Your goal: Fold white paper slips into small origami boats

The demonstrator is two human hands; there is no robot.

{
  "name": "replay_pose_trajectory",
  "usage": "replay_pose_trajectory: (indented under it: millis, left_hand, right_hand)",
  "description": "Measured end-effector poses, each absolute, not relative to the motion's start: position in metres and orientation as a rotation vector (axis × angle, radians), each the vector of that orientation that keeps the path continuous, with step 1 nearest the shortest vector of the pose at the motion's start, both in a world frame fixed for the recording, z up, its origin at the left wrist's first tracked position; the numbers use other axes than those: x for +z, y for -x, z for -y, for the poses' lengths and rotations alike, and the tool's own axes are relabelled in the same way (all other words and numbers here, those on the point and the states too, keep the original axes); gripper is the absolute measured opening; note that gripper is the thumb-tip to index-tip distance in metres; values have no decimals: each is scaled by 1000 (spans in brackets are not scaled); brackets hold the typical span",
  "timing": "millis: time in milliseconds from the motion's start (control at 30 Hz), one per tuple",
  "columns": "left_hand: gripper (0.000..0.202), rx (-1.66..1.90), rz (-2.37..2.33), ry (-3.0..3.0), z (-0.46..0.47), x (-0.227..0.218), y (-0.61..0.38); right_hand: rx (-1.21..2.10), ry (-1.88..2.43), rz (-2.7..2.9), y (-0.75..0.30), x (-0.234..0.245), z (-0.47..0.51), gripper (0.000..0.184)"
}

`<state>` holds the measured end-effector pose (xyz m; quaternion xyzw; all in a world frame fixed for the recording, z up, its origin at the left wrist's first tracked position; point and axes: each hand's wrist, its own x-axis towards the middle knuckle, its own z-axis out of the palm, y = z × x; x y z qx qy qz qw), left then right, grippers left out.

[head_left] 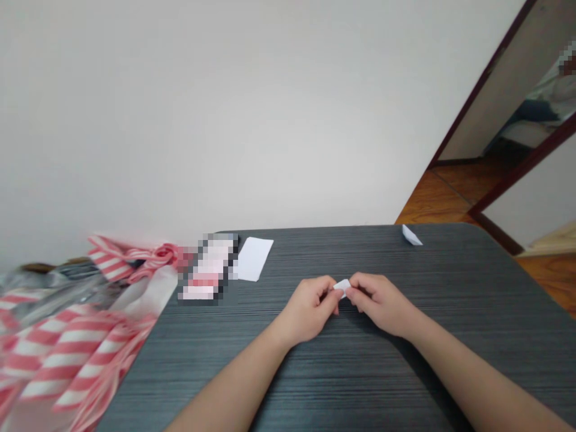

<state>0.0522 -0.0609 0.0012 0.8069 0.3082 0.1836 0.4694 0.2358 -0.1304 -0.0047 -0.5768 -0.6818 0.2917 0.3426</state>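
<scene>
White paper [342, 288], folded small and mostly hidden by my fingers, is pinched between the fingertips of my left hand [308, 309] and right hand [380, 303], over the dark grey wood-grain surface [360, 384]. Farther off, a pixelated blur [207, 267] hides whatever lies beside a flat white sheet [253, 258], and a folded paper scrap [411, 236] sits at the far edge. Red-and-white striped plastic [67, 354] crowds the left side, cut off by the frame. Beyond stand a white wall [225, 120] and an orange wood floor [445, 195].

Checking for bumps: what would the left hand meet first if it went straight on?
The left hand would first meet the small folded white paper at its fingertips, then the right hand pinching the paper's other side.
</scene>
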Motion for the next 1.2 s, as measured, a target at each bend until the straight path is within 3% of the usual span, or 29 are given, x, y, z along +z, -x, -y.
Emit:
replay_pose_trajectory:
  millis: [733, 1200]
  left_hand:
    - [27, 454, -678, -1869, 61, -3, -52]
    - [26, 490, -670, -1984, 61, -2, -53]
  right_hand:
    - [737, 1452, 1769, -237, 1, 131, 30]
    - [680, 1396, 1829, -238, -3, 130, 14]
